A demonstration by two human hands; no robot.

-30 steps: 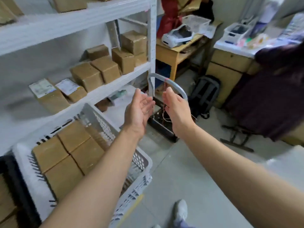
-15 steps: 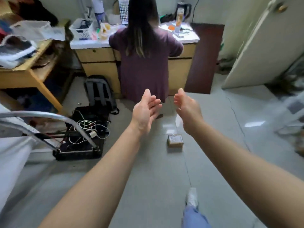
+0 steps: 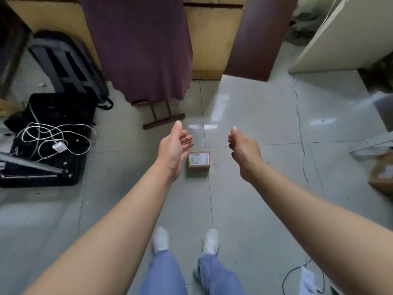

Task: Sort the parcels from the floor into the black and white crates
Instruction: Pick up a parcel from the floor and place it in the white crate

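A small brown cardboard parcel (image 3: 199,160) with a white label lies flat on the grey tiled floor, straight ahead of my feet. My left hand (image 3: 174,150) hangs in the air just left of it, palm turned inward, fingers relaxed and empty. My right hand (image 3: 244,151) is held out to the right of the parcel, also empty with loosely bent fingers. Neither hand touches the parcel. A second, larger brown parcel (image 3: 382,176) shows partly at the right edge. No crate is in view.
A person in a dark purple garment (image 3: 140,43) sits ahead at a wooden desk (image 3: 204,37). A grey backpack (image 3: 68,67) and a black case (image 3: 46,141) with white cables lie at the left. A thin cable (image 3: 299,128) runs along the floor on the right.
The view has swung from the shelves and white crate round to the floor and tilted down. The parcel now lies between my two outstretched hands, and my hands are wider apart.
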